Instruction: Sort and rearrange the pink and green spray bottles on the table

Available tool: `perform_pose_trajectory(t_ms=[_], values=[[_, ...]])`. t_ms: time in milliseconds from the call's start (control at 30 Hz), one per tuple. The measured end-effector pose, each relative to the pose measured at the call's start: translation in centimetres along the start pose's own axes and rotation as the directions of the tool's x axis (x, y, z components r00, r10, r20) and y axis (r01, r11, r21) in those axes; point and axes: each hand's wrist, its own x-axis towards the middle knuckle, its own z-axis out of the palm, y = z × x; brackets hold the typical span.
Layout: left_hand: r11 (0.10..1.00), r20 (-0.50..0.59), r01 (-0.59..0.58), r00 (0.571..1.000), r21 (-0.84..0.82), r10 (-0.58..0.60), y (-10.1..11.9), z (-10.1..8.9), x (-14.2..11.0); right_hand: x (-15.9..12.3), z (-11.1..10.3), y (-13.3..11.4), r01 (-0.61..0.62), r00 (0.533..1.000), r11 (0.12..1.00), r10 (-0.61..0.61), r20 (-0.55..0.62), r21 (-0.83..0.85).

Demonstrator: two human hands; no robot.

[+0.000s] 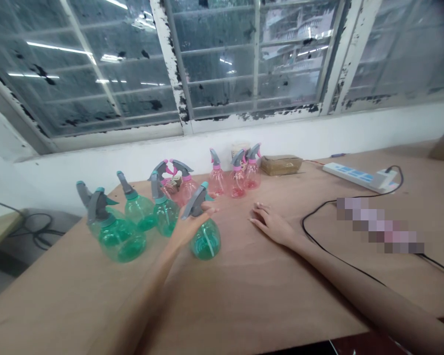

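My left hand is closed around the neck of a green spray bottle with a grey and teal trigger head. That bottle stands a little tilted at the middle of the table. My right hand lies palm down on the tabletop, fingers loosely apart, holding nothing. To the left of my left hand are several more green spray bottles, among them one close by and a front one. Behind stand several pink spray bottles, including one on the left and one nearer the middle.
A brown taped packet lies by the wall, beside the pink bottles. On the right are a white power strip with a plug and a black cable crossing the brown tabletop. A pixelated patch covers something there. Windows rise behind.
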Motion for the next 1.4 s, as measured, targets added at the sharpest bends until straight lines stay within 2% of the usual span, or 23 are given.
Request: perform_pose_trajectory(t_ms=[367,700,900,1033,1267,1400], values=[[1.0,-0.025,0.02,0.999,0.023,-0.02,0.37,0.0,-0.19,0.12,0.14,0.46,0.014,1.0,1.0,-0.014,-0.002,0.016],[0.998,-0.007,-0.006,1.0,-0.06,0.005,0.07,0.23,0.16,0.09,0.33,0.54,0.011,1.0,1.0,-0.011,-0.007,0.026],[0.999,-0.103,-0.001,0.995,-0.051,-0.005,0.0,0.4,0.06,0.1,0.13,0.42,0.009,1.0,1.0,-0.009,0.004,0.017],[0.999,-0.118,0.012,0.993,-0.052,-0.018,0.1,0.43,0.02,0.08,0.1,0.42,0.009,1.0,0.999,-0.009,-0.009,0.031],[0.999,-0.004,-0.039,0.999,-0.004,0.039,0.01,0.08,0.3,0.12,0.05,0.44,0.012,1.0,1.0,-0.012,0.01,0.003],[1.0,0.037,-0.009,0.999,-0.019,0.01,0.17,-0.03,0.01,0.11,0.09,0.53,0.01,1.0,1.0,-0.01,0.015,0.007]])
